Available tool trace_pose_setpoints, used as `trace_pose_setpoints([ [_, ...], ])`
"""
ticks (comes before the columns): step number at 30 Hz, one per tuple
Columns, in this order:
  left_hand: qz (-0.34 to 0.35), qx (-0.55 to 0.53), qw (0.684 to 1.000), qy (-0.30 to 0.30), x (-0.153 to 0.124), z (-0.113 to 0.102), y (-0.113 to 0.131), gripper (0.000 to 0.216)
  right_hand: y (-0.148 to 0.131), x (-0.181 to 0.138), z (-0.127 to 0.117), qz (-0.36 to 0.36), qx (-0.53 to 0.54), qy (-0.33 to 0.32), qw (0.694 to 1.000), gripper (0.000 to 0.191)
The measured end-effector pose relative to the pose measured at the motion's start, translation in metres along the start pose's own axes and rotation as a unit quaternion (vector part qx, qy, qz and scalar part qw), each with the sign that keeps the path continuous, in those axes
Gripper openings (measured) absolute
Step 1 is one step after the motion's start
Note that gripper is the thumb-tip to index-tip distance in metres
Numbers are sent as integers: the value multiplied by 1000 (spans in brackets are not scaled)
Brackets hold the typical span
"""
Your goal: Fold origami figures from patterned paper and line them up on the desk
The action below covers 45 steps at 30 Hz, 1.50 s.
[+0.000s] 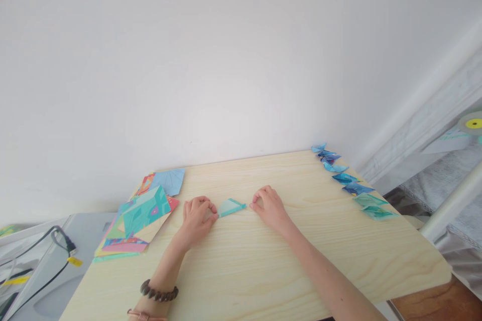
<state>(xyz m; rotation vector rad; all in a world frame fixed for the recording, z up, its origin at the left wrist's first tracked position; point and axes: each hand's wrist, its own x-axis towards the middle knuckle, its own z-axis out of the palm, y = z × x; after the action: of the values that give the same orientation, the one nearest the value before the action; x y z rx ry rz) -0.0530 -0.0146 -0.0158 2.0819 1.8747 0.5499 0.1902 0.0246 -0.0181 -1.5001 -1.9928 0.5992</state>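
So, L hand pinching one end of folded paper, R hand's fingertips tog., just beside other end

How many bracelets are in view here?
2: a dark beaded bracelet on the forearm behind the left hand, and a copper-coloured bracelet farther up that arm, partly cut off at the bottom. Others may be out of view.

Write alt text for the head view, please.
A left hand and right hand flank a teal-edged folded paper on a pale table; colourful sheets lie left, blue and green folded shapes along the right edge.
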Motion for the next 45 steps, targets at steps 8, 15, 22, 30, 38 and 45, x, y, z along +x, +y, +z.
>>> trace_pose_setpoints([
  [8, 50, -2, 999, 5, -3, -6, 7, 13, -2, -14, -4, -114, 29, 15, 993, 20],
  [15, 111, -8, 994, 18, -6, -8, 14, 21, -24, -18, 4, -234, -57, 9, 971, 24],
  [22, 105, -9, 994, 19, -7, -7, 13, 20, -33, -28, 11, -253, -116, -28, 960, 23],
  [30, 110, 1, 994, 12, -5, -7, 11, 25, -34, -27, 12, -243, -112, -34, 963, 31],
  [38, 95, -16, 995, -7, -4, -8, 9, 24, -27, -25, 9, -188, -105, 11, 976, 33],
  [45, 100, -41, 993, -51, -4, -15, 5, 28, -18, -23, 4, -161, -101, 31, 981, 33],
])
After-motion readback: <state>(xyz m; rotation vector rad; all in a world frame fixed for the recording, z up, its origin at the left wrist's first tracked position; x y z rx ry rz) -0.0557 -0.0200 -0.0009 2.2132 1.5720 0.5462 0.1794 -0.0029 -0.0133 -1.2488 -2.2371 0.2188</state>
